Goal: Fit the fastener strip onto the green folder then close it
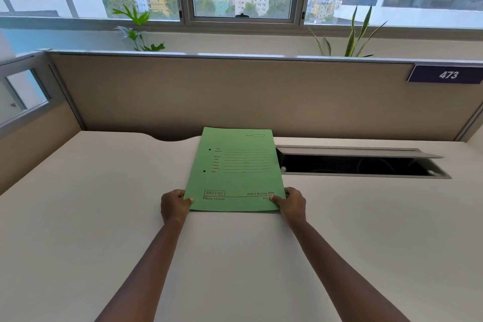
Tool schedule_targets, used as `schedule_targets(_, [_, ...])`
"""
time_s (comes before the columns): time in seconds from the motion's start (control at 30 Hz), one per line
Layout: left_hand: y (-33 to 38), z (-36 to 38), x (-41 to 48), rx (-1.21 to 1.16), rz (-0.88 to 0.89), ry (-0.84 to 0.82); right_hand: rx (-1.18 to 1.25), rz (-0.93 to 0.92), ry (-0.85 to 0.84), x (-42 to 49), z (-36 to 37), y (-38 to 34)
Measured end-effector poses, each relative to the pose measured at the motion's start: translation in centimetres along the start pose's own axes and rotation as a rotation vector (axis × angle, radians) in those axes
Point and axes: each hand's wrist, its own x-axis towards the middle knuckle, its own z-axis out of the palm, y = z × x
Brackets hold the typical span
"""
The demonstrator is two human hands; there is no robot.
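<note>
Both bare forearms extended forward, roughly parallel, converging slightly. Left hand (pixel 174 204) and right hand (pixel 292 202) level with each other, well apart. Each grip closed in a pinch: thumb on top, fingers curled beneath. Wrists straight.

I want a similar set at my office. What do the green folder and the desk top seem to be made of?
Green folder: thin matte card, it seems; printed lines, two punched holes, no gloss. Desk top: smooth pale laminate, probably; even colour, faint sheen, no grain.
</note>
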Motion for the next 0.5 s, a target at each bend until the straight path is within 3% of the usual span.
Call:
schedule_targets(0.27, [0.1, 0.4, -0.6, 0.155, 0.039, 0.048, -0.263, -0.061, 0.013, 0.4, 0.4, -0.1])
schedule_targets(0.5, [0.7, 0.9, -3.8, 0.363, 0.102, 0.153, -0.244, -0.109, 0.051, -1.5, -1.7, 1.3])
